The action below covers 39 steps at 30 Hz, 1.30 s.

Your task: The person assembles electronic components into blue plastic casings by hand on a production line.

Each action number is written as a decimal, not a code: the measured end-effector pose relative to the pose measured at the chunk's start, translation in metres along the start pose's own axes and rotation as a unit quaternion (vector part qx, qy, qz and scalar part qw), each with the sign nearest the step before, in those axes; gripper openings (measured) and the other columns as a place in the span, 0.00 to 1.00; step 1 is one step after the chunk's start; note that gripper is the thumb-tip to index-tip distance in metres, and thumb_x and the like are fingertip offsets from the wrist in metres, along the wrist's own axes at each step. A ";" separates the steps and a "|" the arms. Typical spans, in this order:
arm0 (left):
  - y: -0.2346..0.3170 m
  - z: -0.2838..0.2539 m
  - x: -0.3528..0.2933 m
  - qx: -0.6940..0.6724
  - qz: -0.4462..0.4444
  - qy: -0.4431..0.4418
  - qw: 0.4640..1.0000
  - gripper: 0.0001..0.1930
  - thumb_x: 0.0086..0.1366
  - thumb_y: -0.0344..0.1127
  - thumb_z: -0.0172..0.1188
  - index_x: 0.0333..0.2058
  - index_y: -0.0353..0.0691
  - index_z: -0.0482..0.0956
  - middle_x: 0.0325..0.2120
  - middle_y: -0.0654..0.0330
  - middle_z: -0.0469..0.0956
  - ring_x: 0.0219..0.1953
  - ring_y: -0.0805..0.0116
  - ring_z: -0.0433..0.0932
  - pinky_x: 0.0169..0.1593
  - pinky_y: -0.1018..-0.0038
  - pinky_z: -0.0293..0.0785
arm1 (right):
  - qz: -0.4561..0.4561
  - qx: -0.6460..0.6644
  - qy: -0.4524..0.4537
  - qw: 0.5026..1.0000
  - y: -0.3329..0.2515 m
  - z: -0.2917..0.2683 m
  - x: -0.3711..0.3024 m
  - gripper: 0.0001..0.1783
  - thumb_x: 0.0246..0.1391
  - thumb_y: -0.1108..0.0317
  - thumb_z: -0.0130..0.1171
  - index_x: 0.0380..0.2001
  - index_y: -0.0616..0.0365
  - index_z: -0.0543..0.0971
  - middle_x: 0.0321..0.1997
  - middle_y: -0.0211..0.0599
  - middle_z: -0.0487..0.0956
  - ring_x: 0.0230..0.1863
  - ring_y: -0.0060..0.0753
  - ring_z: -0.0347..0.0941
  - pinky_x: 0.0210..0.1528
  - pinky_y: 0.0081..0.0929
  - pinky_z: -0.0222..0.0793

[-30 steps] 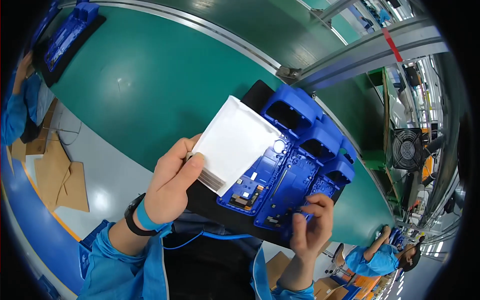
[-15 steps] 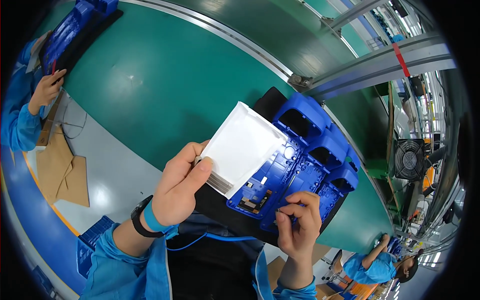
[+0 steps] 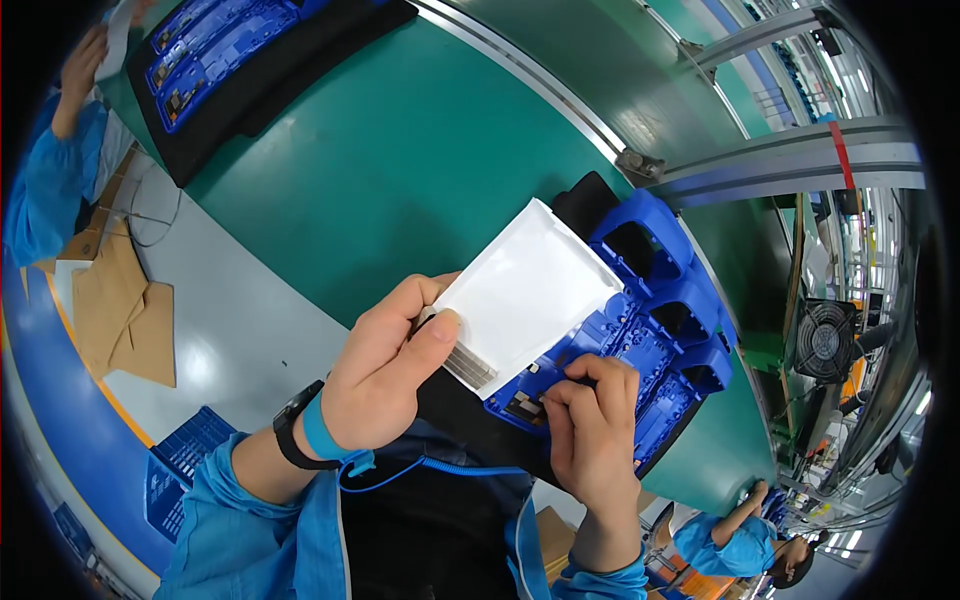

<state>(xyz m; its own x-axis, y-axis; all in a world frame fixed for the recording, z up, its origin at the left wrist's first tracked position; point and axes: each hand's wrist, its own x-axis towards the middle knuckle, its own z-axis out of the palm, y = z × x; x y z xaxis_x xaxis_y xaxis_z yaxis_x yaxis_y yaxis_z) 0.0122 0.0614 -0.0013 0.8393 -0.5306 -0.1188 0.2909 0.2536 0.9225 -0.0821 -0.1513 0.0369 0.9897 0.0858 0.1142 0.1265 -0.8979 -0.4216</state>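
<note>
My left hand (image 3: 385,365) grips a shallow white tray (image 3: 530,300) by its near left corner, thumb on top. Thin grey strips lie along the tray's near edge. The tray is held above blue plastic housings (image 3: 645,340), which rest on a black pad (image 3: 460,425) and are partly covered by it. My right hand (image 3: 598,425) is over the nearest housing, just right of the tray, its thumb and fingertips pinched together. Whatever is between those fingertips is too small or hidden to make out. Small dark and light parts (image 3: 525,403) sit inside the housing beside the fingertips.
More blue housings (image 3: 215,50) lie on a black pad at the upper left of the green table (image 3: 400,150), where another person's hand (image 3: 82,70) is raised. A metal rail (image 3: 780,165) borders the far right, with a fan (image 3: 826,340) beyond. A second person (image 3: 735,535) works at lower right.
My right hand has come in from the right and lowered onto the nearest housing, its fingers closing together. The view has shifted. More of the far housings shows at upper left.
</note>
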 end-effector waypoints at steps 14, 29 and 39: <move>-0.003 -0.013 -0.011 0.156 0.215 -0.102 0.959 0.09 0.71 0.36 0.52 0.35 0.35 0.73 0.44 0.43 0.79 0.45 0.52 0.77 0.48 0.64 0.73 | 0.025 -0.034 -0.049 0.998 -0.009 -0.009 0.006 0.14 0.37 0.79 0.69 0.31 0.60 0.79 0.45 0.42 0.72 0.49 0.49 0.69 0.49 0.40 0.64; -0.006 -0.032 -0.033 0.094 0.196 -0.048 0.975 0.12 0.73 0.38 0.49 0.37 0.33 0.71 0.39 0.45 0.81 0.43 0.62 0.78 0.46 0.68 0.75 | 0.037 -0.026 0.029 0.999 -0.006 -0.005 0.004 0.13 0.33 0.81 0.71 0.26 0.62 0.80 0.39 0.40 0.78 0.42 0.44 0.75 0.45 0.35 0.69; 0.002 -0.040 -0.040 0.008 0.039 0.064 0.997 0.13 0.73 0.38 0.49 0.43 0.32 0.71 0.38 0.60 0.77 0.40 0.80 0.70 0.47 0.80 0.67 | 0.065 0.059 0.065 0.994 0.007 -0.006 -0.005 0.12 0.40 0.83 0.68 0.31 0.63 0.78 0.42 0.43 0.78 0.43 0.43 0.76 0.47 0.34 0.71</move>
<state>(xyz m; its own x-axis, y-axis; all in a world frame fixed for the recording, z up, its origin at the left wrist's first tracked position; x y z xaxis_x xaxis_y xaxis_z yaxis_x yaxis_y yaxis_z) -0.0024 0.1151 -0.0096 0.9112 -0.4016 -0.0921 0.2168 0.2771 0.9361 -0.0866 -0.1601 0.0385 0.9822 -0.0910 0.1644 0.0127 -0.8407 -0.5413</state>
